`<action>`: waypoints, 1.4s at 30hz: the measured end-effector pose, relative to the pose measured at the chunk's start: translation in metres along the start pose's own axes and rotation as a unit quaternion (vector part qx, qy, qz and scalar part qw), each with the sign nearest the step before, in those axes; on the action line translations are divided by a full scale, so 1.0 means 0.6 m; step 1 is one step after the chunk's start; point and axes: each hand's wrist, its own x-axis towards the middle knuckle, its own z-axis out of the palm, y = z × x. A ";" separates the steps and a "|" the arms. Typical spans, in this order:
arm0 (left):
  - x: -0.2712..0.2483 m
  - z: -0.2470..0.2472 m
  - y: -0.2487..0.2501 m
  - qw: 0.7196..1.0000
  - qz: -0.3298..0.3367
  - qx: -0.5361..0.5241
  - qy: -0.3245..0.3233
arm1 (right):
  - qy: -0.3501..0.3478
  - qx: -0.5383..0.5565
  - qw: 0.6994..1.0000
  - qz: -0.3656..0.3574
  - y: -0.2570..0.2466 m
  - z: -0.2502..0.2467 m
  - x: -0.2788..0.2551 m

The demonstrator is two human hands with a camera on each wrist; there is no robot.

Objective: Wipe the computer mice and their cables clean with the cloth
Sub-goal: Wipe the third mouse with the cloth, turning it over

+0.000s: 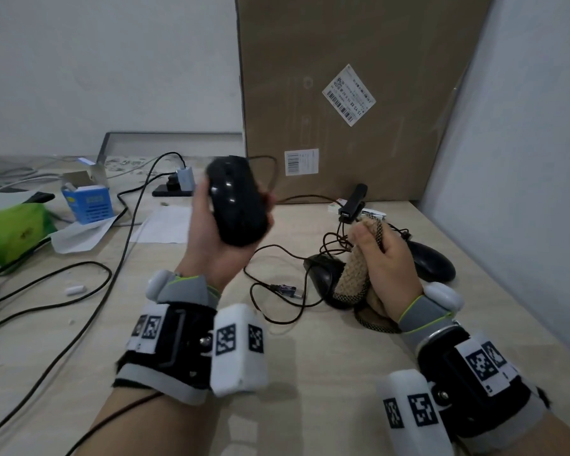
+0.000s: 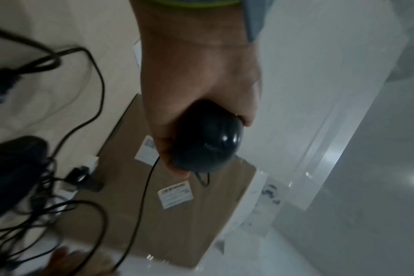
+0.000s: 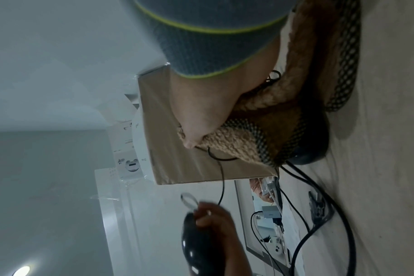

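The left hand (image 1: 222, 232) holds a glossy black mouse (image 1: 237, 202) raised clear of the surface (image 1: 310, 373) — its grip is wrapped round the body, thumb on one side and fingertips on the other. The mouse's thin cable (image 1: 267, 258) trails down to loose loops on the surface, ending in a USB plug (image 1: 285, 289). The right hand (image 1: 387, 268) rests lower, its grip bunched round a tan knitted cloth (image 1: 354, 274) with dark netted edging. Just behind that hand lie two more black mice (image 1: 324, 274) — one partly under the cloth, the other (image 1: 433, 260) to its right. A large cardboard box (image 1: 359, 93) stands at the back.
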 end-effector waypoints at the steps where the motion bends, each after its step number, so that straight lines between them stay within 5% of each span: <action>1: -0.003 0.009 -0.014 0.999 -0.038 0.027 -0.013 | 0.000 -0.004 1.000 -0.006 -0.002 0.000 0.000; 6: -0.011 0.030 -0.061 0.978 -0.172 0.107 -0.052 | -0.033 -0.090 0.992 -0.083 -0.017 -0.003 -0.007; 11: -0.013 0.029 -0.069 0.972 -0.195 0.105 -0.075 | -0.129 -0.143 0.979 -0.072 -0.014 -0.003 -0.012; 16: -0.005 0.023 -0.045 0.996 -0.060 0.040 -0.061 | -0.135 -0.231 0.957 -0.110 -0.013 -0.004 -0.006; 20: 0.006 -0.010 0.014 0.994 0.080 -0.075 0.003 | -0.046 -0.288 0.949 -0.119 -0.008 -0.007 0.001; 23: 0.006 -0.023 0.029 0.991 0.109 -0.073 0.035 | 0.023 -0.252 0.962 -0.102 -0.004 -0.011 0.005; 27: 0.005 -0.006 -0.001 0.999 0.000 0.042 -0.008 | 0.083 -0.144 0.984 -0.069 -0.006 -0.012 0.005; 32: -0.007 0.022 -0.054 0.978 -0.130 0.156 -0.050 | 0.017 -0.126 0.989 -0.069 -0.014 -0.006 -0.003; 42: -0.014 0.037 -0.081 0.968 -0.171 0.167 -0.081 | -0.106 -0.038 0.993 0.024 -0.013 0.006 -0.014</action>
